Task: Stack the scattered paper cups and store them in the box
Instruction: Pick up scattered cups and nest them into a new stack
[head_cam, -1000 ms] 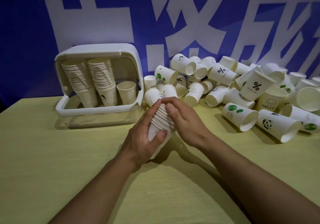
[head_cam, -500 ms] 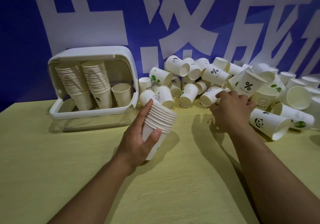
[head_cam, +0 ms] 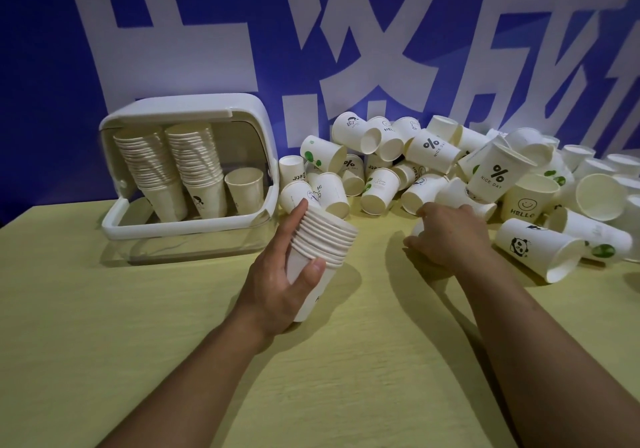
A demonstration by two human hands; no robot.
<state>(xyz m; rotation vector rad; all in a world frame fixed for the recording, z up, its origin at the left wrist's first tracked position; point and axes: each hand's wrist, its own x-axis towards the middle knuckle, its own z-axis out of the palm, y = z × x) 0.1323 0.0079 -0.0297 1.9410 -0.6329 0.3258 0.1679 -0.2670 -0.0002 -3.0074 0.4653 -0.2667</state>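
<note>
while the left hand (head_cam: 277, 281) wraps its thumb and fingers round a nested stack of cups (head_cam: 320, 250), it holds that stack just above the table (head_cam: 138, 343), mouths open toward the pile, so it looks set to take another cup without being put down. the stack's long axis tilts: base down and toward the person, rims up and away to the right. the thumb lies across the front of the lowest cup and the fingers run up the far side, which seems to steady the column of rims.

the right hand (head_cam: 446, 233) is out at the near edge of the loose pile, palm down, fingers curled over a single cup (head_cam: 453, 193) lying on its side. how firmly it has that cup i cannot tell, as the hand hides most of it; my guess is that this cup is the next for the stack.

beyond it the scattered cups (head_cam: 433, 157) lie heaped against the blue wall banner (head_cam: 52, 67), most on their sides with mouths pointing every way, a panda cup (head_cam: 533, 247) nearest on the right.

to the left stands the box (head_cam: 187, 229), lid raised, open front facing the person. inside, two tall stacks (head_cam: 173, 167) stand upright, mouths up, with one lone cup (head_cam: 244, 189) beside them, leaving room, i judge, for the held stack.
</note>
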